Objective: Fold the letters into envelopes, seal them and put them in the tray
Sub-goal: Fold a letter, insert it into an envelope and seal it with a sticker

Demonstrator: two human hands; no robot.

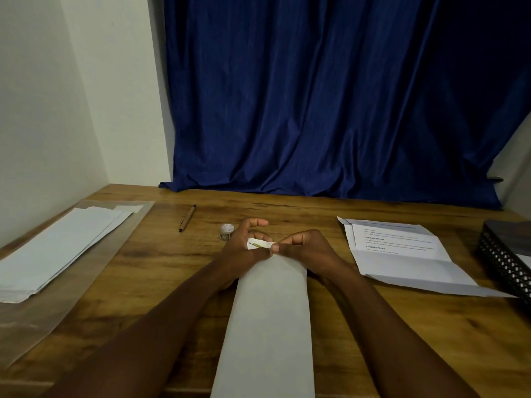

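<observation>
Hands, left hand (244,244) and right hand (301,245), both pinching sticker strip (258,244) above envelope's (270,326) far edge.

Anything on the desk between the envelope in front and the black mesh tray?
Yes: the printed letter, lying unfolded on the desk, sits between the envelope and the tray at the right edge. Its far corner reaches the tray's wall.

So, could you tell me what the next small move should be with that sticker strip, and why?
Probably peel one sticker free and press it onto the envelope: both the left hand and right hand pinch the sticker strip just above the envelope's far end, where the seal would go.
</observation>
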